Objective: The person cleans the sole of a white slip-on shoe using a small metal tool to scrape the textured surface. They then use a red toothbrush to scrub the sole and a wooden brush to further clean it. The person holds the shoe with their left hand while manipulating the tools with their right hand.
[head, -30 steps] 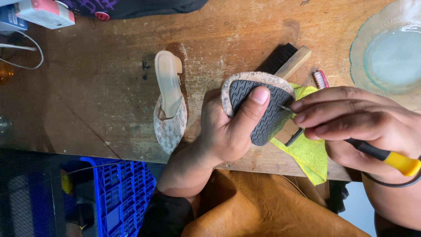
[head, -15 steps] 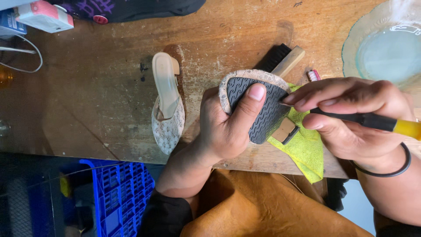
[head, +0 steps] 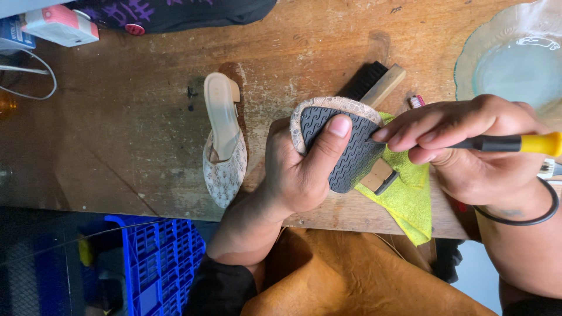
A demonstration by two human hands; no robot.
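So left hand [head: 293, 175] grips the shoe [head: 345, 146] sole-up, right hand [head: 468, 146] pinches a tool [head: 515, 143] at its tread. Looks mid-job; other shoe [head: 222, 146] sits untouched on the worktop [head: 117, 129].

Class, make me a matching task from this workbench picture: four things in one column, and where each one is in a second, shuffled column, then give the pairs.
Things
1. yellow-handled tool
2. upturned shoe
3. second shoe
4. green cloth

Places
A. lying free on the wooden bench
B. gripped in the left hand
C. under the upturned shoe's heel
D. held in the right hand

Pairs: 1-D, 2-B, 3-A, 4-C
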